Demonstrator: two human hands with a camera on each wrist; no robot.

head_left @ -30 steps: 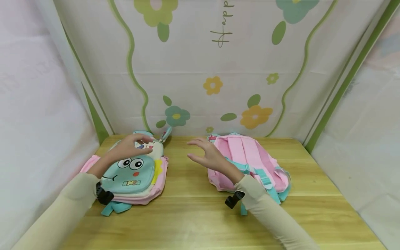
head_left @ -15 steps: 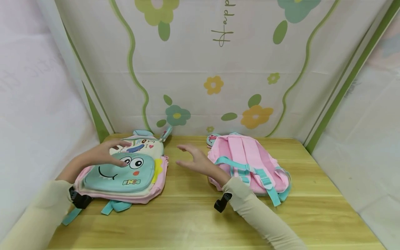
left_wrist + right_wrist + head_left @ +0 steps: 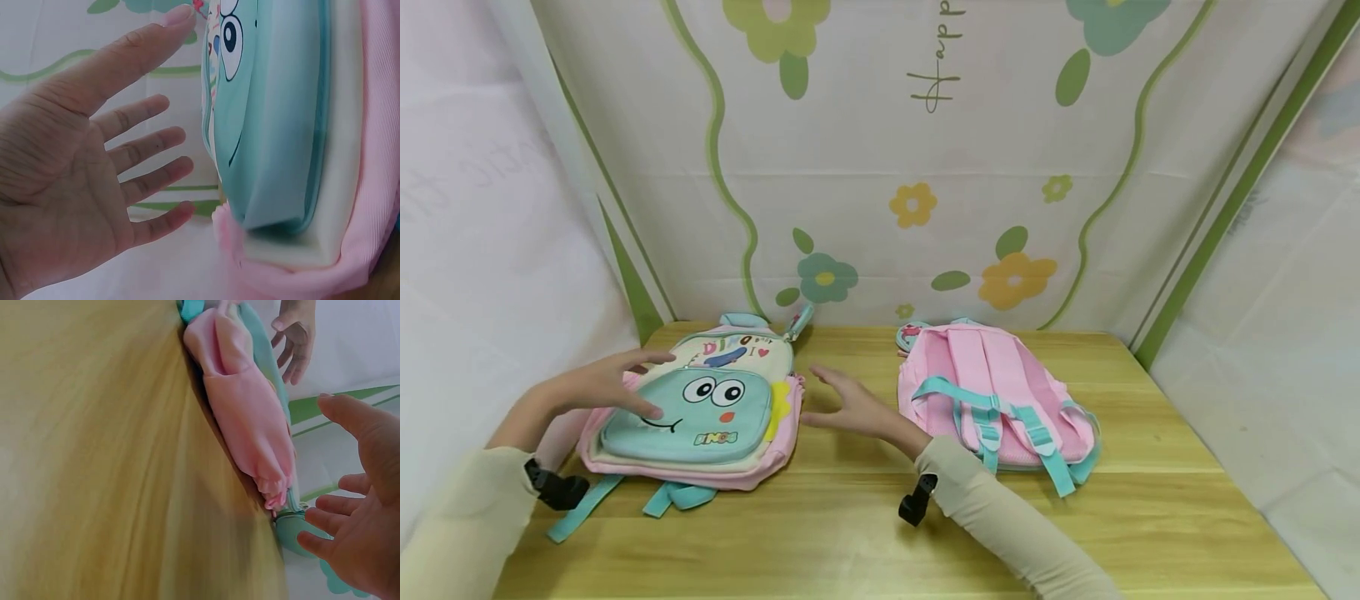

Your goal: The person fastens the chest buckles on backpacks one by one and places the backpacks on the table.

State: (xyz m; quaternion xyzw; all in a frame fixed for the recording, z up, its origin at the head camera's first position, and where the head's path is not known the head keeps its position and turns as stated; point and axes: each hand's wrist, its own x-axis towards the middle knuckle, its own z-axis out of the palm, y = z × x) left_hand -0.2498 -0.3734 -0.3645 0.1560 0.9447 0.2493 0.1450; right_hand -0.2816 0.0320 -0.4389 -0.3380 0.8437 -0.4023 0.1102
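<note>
On the left of the table lies a child's backpack (image 3: 715, 417), pink with a teal front pocket that carries a cartoon face. My left hand (image 3: 598, 390) hovers over its left side, fingers spread; in the left wrist view the palm (image 3: 69, 200) faces the teal pocket with a gap between. Beside the backpack's right edge is my right hand (image 3: 857, 408), fingers apart and holding nothing. The right wrist view shows the pink side pocket (image 3: 250, 419) close to the right fingers (image 3: 325, 522).
A second pink backpack (image 3: 1000, 392) lies straps up on the right, its teal straps (image 3: 1037, 433) trailing on the wooden table (image 3: 880, 533). White printed cloth (image 3: 850, 133) walls the back and both sides.
Both hands have moved left and lower. The left hand has crossed from the backpack's top to its left side; the right hand has left the second backpack and come nearer the first.
</note>
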